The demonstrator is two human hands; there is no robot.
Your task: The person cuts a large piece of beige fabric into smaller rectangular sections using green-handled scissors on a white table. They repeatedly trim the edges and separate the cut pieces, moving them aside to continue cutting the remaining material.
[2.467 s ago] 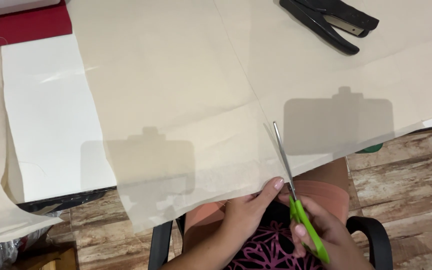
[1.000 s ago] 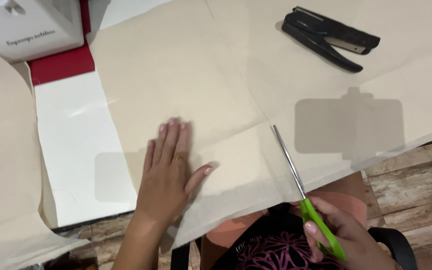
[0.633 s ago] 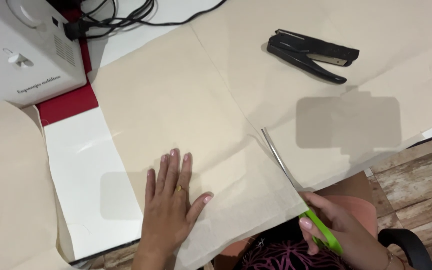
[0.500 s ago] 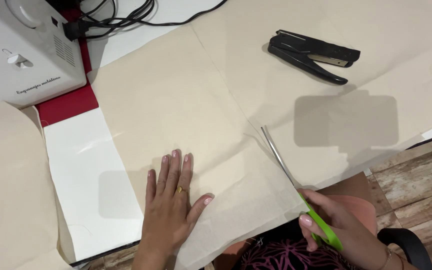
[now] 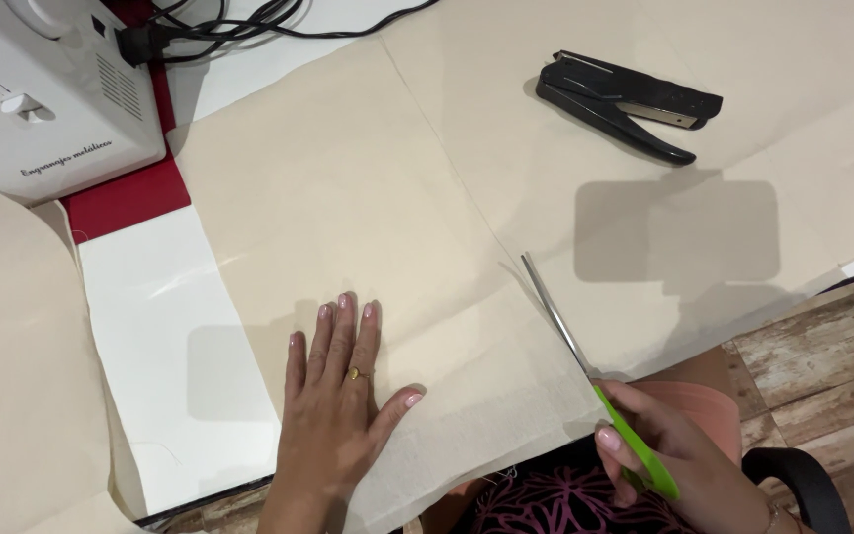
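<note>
Looking down on a white table (image 5: 165, 396) covered mostly by a large sheet of beige fabric (image 5: 378, 198). Left hand (image 5: 343, 396) lying flat on the fabric near the near edge, palm down, fingers spread and straight, gripping nothing, a gold ring on one finger. Right hand (image 5: 674, 465) at the near right, just off the table edge, fingers curled shut around the green handles of scissors (image 5: 585, 366). Scissor blades closed or nearly so, pointing far and left, lying along a crease in the fabric, tip well to the right of the left hand. Black stapler (image 5: 625, 99) resting on the fabric at the far right, well apart from both hands. White sewing machine (image 5: 42, 89) at the far left corner, standing on a red cloth (image 5: 130, 198), black cables (image 5: 249, 20) trailing behind it. Another beige sheet (image 5: 12, 376) along the left edge. Wooden floor (image 5: 822, 336) and a black chair arm (image 5: 793, 485) at the near right
</note>
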